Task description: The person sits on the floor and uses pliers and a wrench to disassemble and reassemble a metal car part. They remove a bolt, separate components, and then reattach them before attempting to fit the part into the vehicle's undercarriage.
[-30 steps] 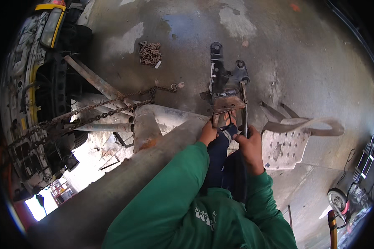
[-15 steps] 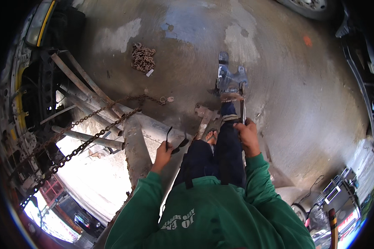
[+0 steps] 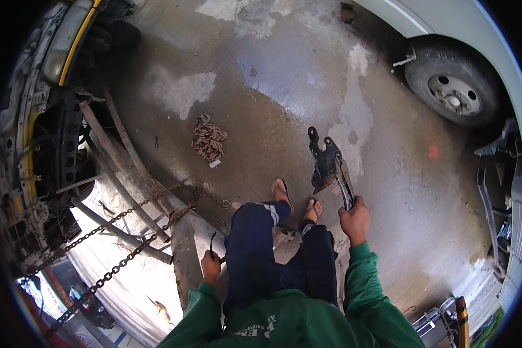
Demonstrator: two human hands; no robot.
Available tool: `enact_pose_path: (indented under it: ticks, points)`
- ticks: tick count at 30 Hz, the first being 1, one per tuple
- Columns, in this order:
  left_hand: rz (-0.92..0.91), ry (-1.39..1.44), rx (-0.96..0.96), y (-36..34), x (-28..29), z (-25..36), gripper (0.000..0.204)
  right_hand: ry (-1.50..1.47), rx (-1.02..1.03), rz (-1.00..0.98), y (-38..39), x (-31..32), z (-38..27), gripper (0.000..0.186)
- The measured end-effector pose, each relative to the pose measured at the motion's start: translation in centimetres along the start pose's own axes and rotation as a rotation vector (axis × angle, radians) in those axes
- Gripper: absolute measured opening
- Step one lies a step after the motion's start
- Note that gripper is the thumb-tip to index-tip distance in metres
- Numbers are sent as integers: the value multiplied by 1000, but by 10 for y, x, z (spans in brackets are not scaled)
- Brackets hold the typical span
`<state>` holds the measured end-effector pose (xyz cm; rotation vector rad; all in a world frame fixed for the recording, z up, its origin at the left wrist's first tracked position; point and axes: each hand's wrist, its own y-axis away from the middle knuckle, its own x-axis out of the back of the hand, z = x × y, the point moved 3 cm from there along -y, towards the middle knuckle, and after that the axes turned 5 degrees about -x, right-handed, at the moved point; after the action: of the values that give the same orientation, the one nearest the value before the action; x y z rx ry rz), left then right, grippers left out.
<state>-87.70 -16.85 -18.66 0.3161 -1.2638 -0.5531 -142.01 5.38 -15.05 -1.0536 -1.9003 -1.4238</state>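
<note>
Concrete floor (image 3: 261, 168), heaped chain (image 3: 209, 142), vehicle wheel (image 3: 453, 93), right hand (image 3: 355, 221) clamped on black bracket (image 3: 326, 165), left hand (image 3: 210, 268) around dark glasses (image 3: 211, 241)

- White lettering (image 3: 260, 330), partly legible: is running across the green sweatshirt (image 3: 313, 320), below and right of the left fingers (image 3: 211, 257).
- Pale panel (image 3: 51, 299) with reddish lettering, too blurred to read: is standing well left of those fingers, lower.
</note>
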Motion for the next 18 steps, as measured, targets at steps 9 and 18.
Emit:
enact_pose_path:
  ticks: [9, 18]
  points:
    - [-25, 156, 208, -192, 25, 32, 11, -188, -32, -188, -199, -50, -202, 40]
    - [-132, 833, 609, -472, 148, 312, 28, -993, -376, -762, -369, -56, -439, 25]
